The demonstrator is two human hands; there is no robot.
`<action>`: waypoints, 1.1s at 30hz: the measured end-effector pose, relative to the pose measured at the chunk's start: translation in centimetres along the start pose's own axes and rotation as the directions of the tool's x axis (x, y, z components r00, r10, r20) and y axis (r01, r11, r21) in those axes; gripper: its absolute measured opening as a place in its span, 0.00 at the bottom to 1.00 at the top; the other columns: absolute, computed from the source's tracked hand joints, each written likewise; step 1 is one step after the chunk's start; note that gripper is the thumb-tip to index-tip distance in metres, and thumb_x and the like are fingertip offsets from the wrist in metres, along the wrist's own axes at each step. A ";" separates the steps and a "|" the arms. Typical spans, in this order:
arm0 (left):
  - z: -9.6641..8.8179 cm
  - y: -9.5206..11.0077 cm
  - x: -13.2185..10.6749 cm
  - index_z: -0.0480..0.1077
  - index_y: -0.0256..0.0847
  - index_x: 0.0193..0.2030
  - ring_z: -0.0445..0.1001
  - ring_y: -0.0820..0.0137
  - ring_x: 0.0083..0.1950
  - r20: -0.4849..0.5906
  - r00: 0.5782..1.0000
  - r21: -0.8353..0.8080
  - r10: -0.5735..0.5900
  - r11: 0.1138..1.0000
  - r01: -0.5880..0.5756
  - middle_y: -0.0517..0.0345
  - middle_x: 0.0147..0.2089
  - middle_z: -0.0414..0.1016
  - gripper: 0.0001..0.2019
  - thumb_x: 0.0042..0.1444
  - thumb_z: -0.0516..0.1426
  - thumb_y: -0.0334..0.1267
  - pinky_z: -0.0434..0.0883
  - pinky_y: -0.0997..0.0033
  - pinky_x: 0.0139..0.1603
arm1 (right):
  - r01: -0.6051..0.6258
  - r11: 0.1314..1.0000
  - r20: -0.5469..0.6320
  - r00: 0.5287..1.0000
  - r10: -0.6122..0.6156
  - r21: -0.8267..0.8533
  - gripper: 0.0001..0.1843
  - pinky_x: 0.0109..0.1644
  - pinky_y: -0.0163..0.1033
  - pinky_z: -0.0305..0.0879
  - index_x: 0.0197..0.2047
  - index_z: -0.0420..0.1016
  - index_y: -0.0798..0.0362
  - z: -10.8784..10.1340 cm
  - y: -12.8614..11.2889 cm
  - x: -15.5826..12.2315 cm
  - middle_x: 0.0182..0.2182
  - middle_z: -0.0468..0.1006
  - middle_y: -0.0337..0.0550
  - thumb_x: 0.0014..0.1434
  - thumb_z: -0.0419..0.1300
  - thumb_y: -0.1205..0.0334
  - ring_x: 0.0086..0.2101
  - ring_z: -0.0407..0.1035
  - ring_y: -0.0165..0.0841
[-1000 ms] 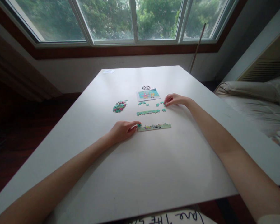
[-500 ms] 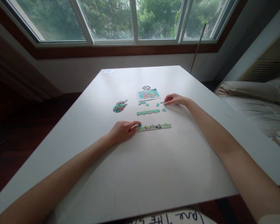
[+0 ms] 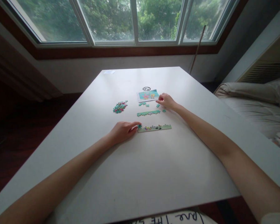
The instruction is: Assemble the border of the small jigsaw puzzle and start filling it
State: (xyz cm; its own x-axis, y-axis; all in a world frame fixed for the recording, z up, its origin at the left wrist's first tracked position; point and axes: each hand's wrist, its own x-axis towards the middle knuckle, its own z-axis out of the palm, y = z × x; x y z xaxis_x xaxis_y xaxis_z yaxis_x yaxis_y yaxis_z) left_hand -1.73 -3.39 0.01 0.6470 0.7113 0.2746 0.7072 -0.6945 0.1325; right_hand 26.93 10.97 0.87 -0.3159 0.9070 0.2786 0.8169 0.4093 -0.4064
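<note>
My left hand (image 3: 123,132) rests at the left end of an assembled jigsaw strip (image 3: 154,127), its thumb and index finger closed on a small teal puzzle piece (image 3: 139,126) there. Farther off, my right hand (image 3: 167,101) has its fingers drawn together at the lower right corner of a picture card (image 3: 147,95). Whatever its fingertips may hold is hidden. Just below that hand lie loose puzzle pieces (image 3: 164,110). A second, greenish jigsaw strip (image 3: 148,113) lies between the card and the nearer strip.
A heap of mixed puzzle pieces (image 3: 120,107) sits left of the strips on the white table (image 3: 135,174). Behind the card is a round dark-and-white item (image 3: 146,88). A thin stick (image 3: 197,49) leans by the window, and a padded cushion (image 3: 247,93) lies at the right.
My right hand has moved left, from the loose pieces at the right to the card's lower right corner. My left hand has stayed at the nearer strip's end.
</note>
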 end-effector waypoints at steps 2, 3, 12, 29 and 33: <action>-0.3 0.0 -0.1 0.72 0.44 0.49 0.65 0.76 0.21 0.000 1.000 -0.003 -0.004 1.000 0.004 0.61 0.23 0.73 0.16 0.61 0.48 0.39 0.58 0.79 0.25 | 0.119 0.993 -0.026 0.993 -0.118 0.026 0.09 0.42 0.37 0.58 0.32 0.74 0.58 0.7 -1.8 0.0 0.33 0.71 0.46 0.54 0.59 0.60 0.35 0.63 0.33; -0.5 0.0 -0.2 0.72 0.45 0.49 0.66 0.76 0.21 0.001 1.000 -0.002 -0.007 1.000 0.007 0.61 0.23 0.73 0.16 0.61 0.48 0.39 0.58 0.79 0.25 | 0.173 0.984 -0.027 0.985 -0.172 0.047 0.08 0.43 0.38 0.58 0.32 0.75 0.57 0.9 -2.7 0.0 0.33 0.71 0.46 0.55 0.58 0.61 0.36 0.63 0.34; -1.4 0.0 -0.4 0.66 0.40 0.54 0.67 0.73 0.22 0.016 0.995 0.052 -0.093 0.994 0.093 0.61 0.23 0.72 0.20 0.55 0.47 0.33 0.60 0.77 0.26 | 0.420 0.894 0.238 0.894 -0.379 -0.153 0.12 0.47 0.39 0.57 0.44 0.77 0.54 1.9 -9.0 2.9 0.45 0.74 0.50 0.57 0.58 0.69 0.45 0.64 0.38; -2.9 0.5 -0.5 0.68 0.40 0.49 0.67 0.73 0.21 0.012 0.996 0.064 -0.089 0.994 0.089 0.62 0.21 0.70 0.17 0.55 0.46 0.33 0.59 0.78 0.25 | 0.351 0.921 0.420 0.871 -0.254 -0.171 0.08 0.35 0.34 0.57 0.38 0.79 0.52 1.1 -11.1 5.5 0.39 0.78 0.46 0.52 0.64 0.63 0.38 0.69 0.35; -2.7 0.4 -0.6 0.67 0.40 0.50 0.67 0.73 0.21 0.014 0.996 0.068 -0.083 0.994 0.082 0.62 0.21 0.70 0.18 0.55 0.46 0.33 0.59 0.77 0.25 | 0.305 0.944 0.422 0.877 -0.229 -0.123 0.10 0.33 0.34 0.55 0.39 0.77 0.51 1.2 -11.1 5.2 0.36 0.78 0.44 0.51 0.65 0.63 0.36 0.68 0.34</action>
State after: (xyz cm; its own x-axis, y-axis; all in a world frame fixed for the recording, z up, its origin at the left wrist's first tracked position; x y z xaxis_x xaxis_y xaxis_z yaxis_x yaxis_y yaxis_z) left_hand -2.63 -4.39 2.51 0.5903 0.7678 0.2490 0.7755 -0.6251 0.0890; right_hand 15.66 11.29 5.77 -0.6677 0.7439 -0.0298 0.7342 0.6513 -0.1917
